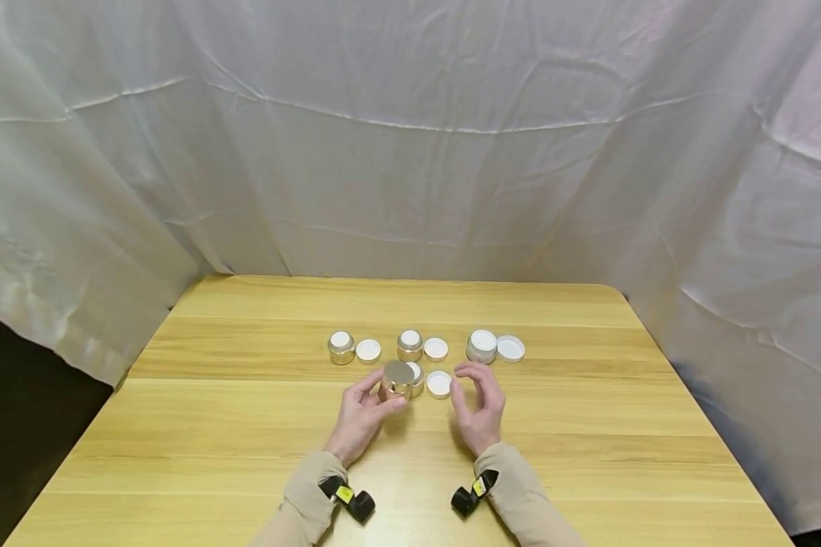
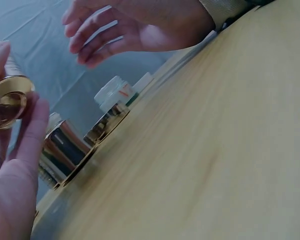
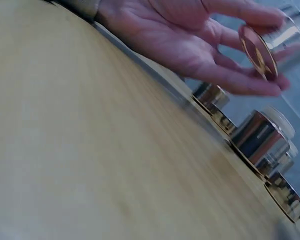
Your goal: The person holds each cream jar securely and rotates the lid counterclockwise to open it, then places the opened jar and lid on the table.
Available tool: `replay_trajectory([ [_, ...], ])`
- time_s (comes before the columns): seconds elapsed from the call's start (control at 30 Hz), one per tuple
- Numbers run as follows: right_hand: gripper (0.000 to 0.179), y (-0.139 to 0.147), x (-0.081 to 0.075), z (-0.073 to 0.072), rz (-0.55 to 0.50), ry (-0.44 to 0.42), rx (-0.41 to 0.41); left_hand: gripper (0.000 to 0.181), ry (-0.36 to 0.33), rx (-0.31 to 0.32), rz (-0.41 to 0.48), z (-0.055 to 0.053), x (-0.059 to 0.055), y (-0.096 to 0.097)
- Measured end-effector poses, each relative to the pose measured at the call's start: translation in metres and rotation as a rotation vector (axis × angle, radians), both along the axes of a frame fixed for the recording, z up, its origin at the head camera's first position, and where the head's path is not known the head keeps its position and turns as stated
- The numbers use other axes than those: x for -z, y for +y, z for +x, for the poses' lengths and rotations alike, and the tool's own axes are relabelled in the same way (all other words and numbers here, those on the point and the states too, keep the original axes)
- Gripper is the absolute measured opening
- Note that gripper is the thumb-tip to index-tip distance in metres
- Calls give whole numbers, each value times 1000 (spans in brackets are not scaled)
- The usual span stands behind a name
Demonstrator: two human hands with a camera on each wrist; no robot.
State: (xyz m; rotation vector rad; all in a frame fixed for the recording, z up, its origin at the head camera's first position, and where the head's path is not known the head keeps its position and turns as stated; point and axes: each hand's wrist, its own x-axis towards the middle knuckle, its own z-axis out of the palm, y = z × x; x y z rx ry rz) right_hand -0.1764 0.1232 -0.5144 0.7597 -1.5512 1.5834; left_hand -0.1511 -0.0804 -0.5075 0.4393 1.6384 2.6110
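Observation:
My left hand (image 1: 359,418) grips a gold cosmetic jar (image 1: 397,386) with a flat, shiny lid (image 1: 398,372) on it, thumb at the near side and fingers round the far side. In the right wrist view the held jar's round gold base (image 3: 259,52) shows between the fingers. My right hand (image 1: 480,406) hovers to the right of it, fingers bent and apart, with nothing between them; the left wrist view shows the same right hand (image 2: 125,30) bare. Just behind the held jar stands an open gold jar (image 1: 417,380), partly hidden. Its white-lined lid (image 1: 439,384) lies beside it.
In the back row stand a gold jar (image 1: 341,349) on the left, another gold jar (image 1: 410,347) in the middle and a clear-walled jar (image 1: 482,348) on the right, all uncapped. Upturned lids lie right of each: left lid (image 1: 368,351), middle lid (image 1: 435,349), right lid (image 1: 510,349).

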Motion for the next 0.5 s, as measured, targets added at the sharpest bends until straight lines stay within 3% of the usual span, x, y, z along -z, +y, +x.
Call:
replay_trajectory([
  [0.13, 17, -4, -1, 3, 14, 35, -38, 72, -90, 40, -83, 1, 0, 3],
  [0.23, 17, -6, -1, 6, 14, 38, -61, 64, -137, 60, -117, 2, 0, 5],
  [0.5, 21, -10, -2, 10, 17, 59, -126, 45, -136, 198, -31, 5, 3, 6],
])
